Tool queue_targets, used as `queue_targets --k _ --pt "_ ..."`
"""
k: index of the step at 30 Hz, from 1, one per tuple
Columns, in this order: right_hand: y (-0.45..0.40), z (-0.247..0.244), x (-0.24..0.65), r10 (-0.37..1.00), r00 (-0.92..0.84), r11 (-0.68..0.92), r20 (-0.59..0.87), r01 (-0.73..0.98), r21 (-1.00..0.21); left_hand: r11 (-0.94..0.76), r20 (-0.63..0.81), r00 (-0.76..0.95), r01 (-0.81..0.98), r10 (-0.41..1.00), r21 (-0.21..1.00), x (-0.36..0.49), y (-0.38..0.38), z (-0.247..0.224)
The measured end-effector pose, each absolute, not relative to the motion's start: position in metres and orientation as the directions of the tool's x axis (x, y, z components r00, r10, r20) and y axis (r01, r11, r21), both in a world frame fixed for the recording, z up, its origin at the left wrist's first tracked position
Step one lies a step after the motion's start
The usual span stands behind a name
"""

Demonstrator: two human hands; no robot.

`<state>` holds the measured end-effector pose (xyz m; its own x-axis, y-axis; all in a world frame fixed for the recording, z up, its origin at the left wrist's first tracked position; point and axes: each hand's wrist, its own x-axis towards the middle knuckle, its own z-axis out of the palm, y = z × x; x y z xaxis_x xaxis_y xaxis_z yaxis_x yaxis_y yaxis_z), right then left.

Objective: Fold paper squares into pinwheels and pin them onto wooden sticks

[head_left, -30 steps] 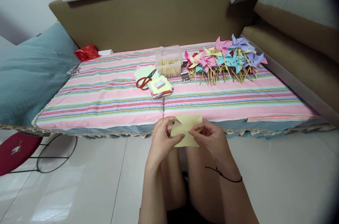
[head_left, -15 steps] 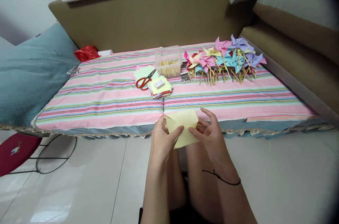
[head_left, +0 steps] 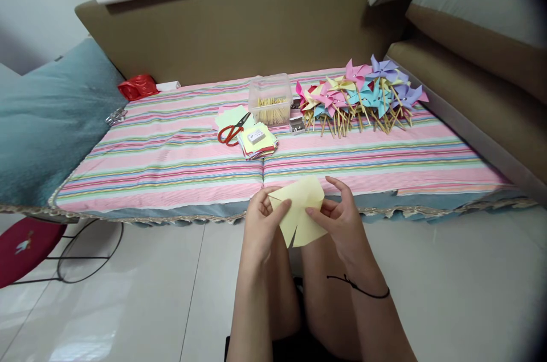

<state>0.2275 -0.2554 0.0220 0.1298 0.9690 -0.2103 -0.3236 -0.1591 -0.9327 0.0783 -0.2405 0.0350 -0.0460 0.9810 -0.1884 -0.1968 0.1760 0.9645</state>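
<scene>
A sheet of pale yellow paper (head_left: 302, 202) is held above my knees, with a slit cut in from its lower edge and another line at its left corner. My left hand (head_left: 265, 219) pinches its left side, thumb on top and fingers underneath. On the right side, my right hand (head_left: 337, 215) grips the paper between thumb and fingers, the index finger raised off it. Past the paper, on the striped cloth, lies a stack of coloured paper squares (head_left: 268, 151) with a small white box (head_left: 256, 137) on top. Scissors with red handles (head_left: 229, 134) rest beside the stack.
A clear plastic box (head_left: 270, 94) of short wooden sticks stands behind the stack, with a small open box of pins (head_left: 296, 125) near it. Many finished paper pinwheels (head_left: 363, 94) are heaped to the right. A red bag (head_left: 138, 87) lies far left; a red stool (head_left: 29, 248) stands below.
The yellow paper has turned and flattened out between my hands, so the slit at its lower edge now shows open. Both hands stay on it in nearly the same place.
</scene>
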Motion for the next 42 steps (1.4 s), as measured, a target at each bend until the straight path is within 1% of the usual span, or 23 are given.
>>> queue_targets --k 2,5,8,10,12,14,16,19,24,29,31,34,39,42 --pt "-0.256 0.021 0.234 0.966 0.062 -0.222 -0.249 -0.286 -0.932 0.152 -0.168 -0.073 -0.187 0.983 0.970 0.073 -0.239 0.038" --pt "-0.257 0.019 0.243 0.957 -0.055 -0.291 -0.286 -0.214 -0.933 0.127 -0.131 -0.062 -0.062 0.989 0.990 0.064 -0.238 0.041" --pt "-0.259 0.016 0.247 0.944 -0.170 -0.309 -0.283 -0.152 -0.939 0.175 -0.177 0.028 0.066 0.984 0.982 0.061 -0.239 0.041" --pt "-0.260 0.015 0.248 0.932 -0.235 -0.311 -0.275 -0.130 -0.942 0.199 -0.208 0.104 0.091 0.973 0.976 0.062 -0.241 0.040" --pt "-0.261 0.015 0.247 0.927 -0.259 -0.309 -0.272 -0.117 -0.944 0.218 -0.229 0.171 0.079 0.958 0.973 0.064 -0.241 0.040" --pt "-0.261 0.015 0.247 0.931 -0.244 -0.306 -0.273 -0.106 -0.946 0.212 -0.217 0.188 0.048 0.958 0.976 0.066 -0.241 0.039" --pt "-0.261 0.015 0.246 0.938 -0.210 -0.301 -0.275 -0.099 -0.949 0.165 -0.167 0.165 0.026 0.972 0.986 0.066 -0.241 0.040" --pt "-0.260 0.014 0.246 0.944 -0.175 -0.300 -0.279 -0.109 -0.948 0.100 -0.106 0.169 0.043 0.980 0.994 0.064 -0.241 0.044" --pt "-0.259 0.016 0.244 0.954 -0.114 -0.296 -0.279 -0.175 -0.939 0.117 -0.150 0.235 0.146 0.960 0.982 0.060 -0.243 0.051" --pt "-0.258 0.020 0.244 0.951 -0.113 -0.305 -0.288 -0.187 -0.934 0.114 -0.134 0.263 0.092 0.955 0.989 0.062 -0.243 0.052" --pt "-0.258 0.021 0.244 0.952 -0.126 -0.300 -0.279 -0.188 -0.935 0.124 -0.145 0.262 0.096 0.954 0.988 0.064 -0.243 0.051" --pt "-0.259 0.021 0.243 0.953 -0.144 -0.289 -0.266 -0.177 -0.941 0.112 -0.150 0.247 0.160 0.957 0.981 0.065 -0.243 0.049" --pt "-0.259 0.019 0.243 0.961 -0.117 -0.264 -0.251 -0.120 -0.957 -0.074 -0.013 0.246 0.343 0.969 0.936 0.061 -0.243 0.050" --pt "-0.259 0.019 0.243 0.962 -0.120 -0.258 -0.246 -0.098 -0.961 -0.096 -0.019 0.274 0.399 0.962 0.912 0.061 -0.244 0.053"
